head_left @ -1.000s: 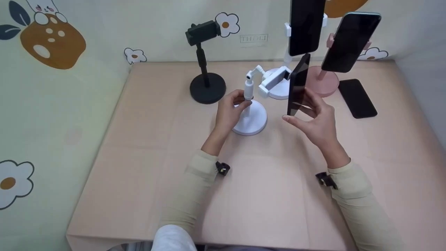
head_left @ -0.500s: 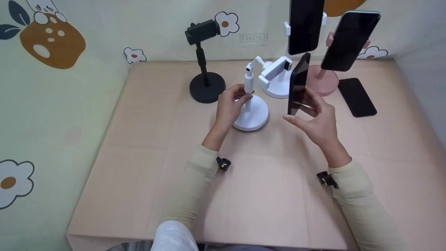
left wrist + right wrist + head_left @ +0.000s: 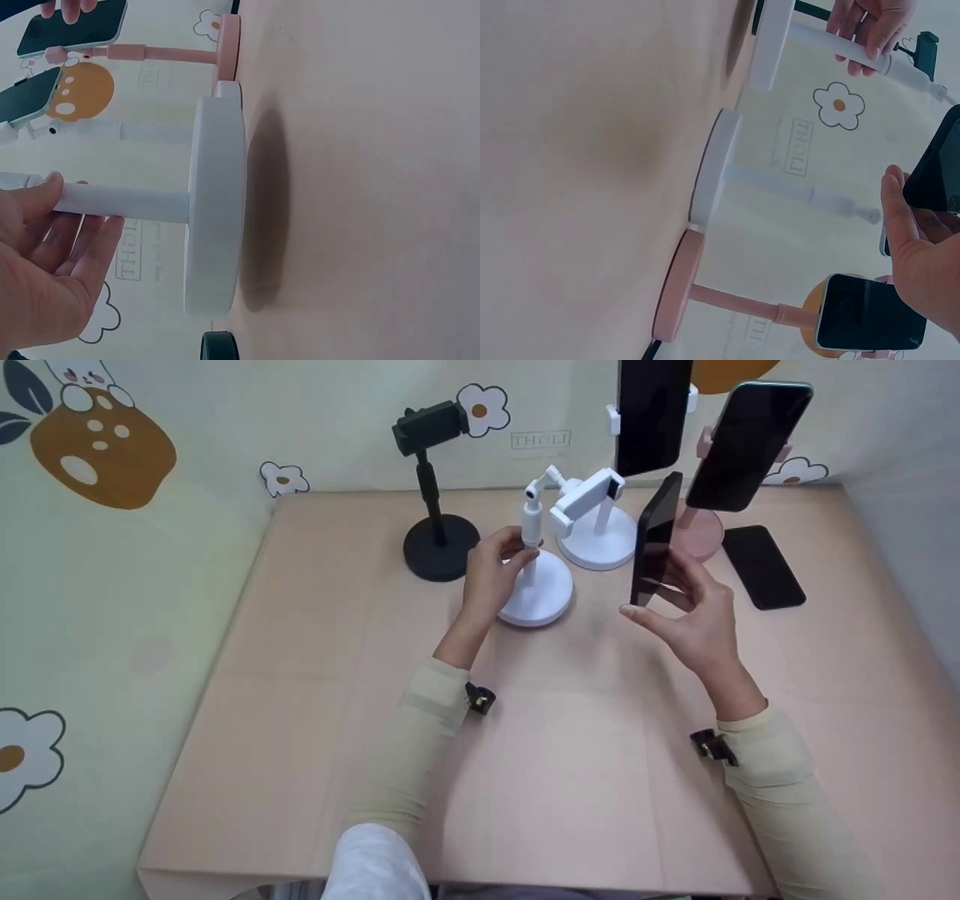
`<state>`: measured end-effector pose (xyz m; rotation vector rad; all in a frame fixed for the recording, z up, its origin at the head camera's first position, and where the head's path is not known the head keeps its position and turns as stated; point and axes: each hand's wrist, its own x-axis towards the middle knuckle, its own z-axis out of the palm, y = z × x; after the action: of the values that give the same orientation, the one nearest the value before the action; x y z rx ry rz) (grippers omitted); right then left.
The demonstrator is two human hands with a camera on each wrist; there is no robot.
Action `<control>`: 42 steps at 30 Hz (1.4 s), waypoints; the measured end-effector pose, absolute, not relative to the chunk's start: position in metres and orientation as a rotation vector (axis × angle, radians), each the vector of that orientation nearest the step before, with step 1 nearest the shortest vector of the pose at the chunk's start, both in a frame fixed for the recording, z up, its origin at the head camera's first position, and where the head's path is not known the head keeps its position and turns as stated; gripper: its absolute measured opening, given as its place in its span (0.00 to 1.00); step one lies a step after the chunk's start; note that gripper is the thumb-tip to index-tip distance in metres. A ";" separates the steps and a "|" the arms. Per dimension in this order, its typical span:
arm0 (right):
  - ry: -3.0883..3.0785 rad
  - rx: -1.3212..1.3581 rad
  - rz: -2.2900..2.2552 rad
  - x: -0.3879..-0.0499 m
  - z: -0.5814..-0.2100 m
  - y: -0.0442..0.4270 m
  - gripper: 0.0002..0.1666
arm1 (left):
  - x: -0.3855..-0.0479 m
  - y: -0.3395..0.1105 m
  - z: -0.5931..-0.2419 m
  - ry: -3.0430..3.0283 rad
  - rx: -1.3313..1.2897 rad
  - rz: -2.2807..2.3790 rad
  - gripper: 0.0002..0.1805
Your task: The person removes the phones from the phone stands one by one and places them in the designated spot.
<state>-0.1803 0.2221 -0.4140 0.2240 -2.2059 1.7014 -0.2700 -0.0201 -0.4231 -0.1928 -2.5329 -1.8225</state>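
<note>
My left hand (image 3: pixel 491 574) grips the pole of a white phone stand (image 3: pixel 534 598). In the left wrist view its round base (image 3: pixel 214 202) hovers a little off the table, with a shadow beside it. The stand's clamp (image 3: pixel 589 500) holds nothing and faces right. To the right, my right hand (image 3: pixel 697 611) holds a black phone (image 3: pixel 654 540) on edge, thumb at its lower end and fingers behind it. The phone is apart from the clamp. In the right wrist view the held phone (image 3: pixel 937 169) is partly cut off by the frame.
Behind stand a second white stand (image 3: pixel 600 544) with a black phone (image 3: pixel 651 416) and a pink stand (image 3: pixel 697 536) with another phone (image 3: pixel 750 446). A further phone (image 3: pixel 765 568) lies flat at right. A black stand (image 3: pixel 441 547) with nothing clamped stands at left.
My left hand has moved the white stand away from me, up off the table. My right hand has shifted slightly right with the phone. The head view has moved slightly.
</note>
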 end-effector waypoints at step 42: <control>-2.241 0.130 1.595 -0.167 -0.420 0.264 0.46 | -0.300 -0.018 -0.423 -2.577 -0.193 -1.795 0.17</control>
<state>-0.1665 0.2645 -0.4201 0.1299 -2.2408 1.5949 -0.3002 -0.0176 -0.4226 -0.1929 -2.5774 -1.7947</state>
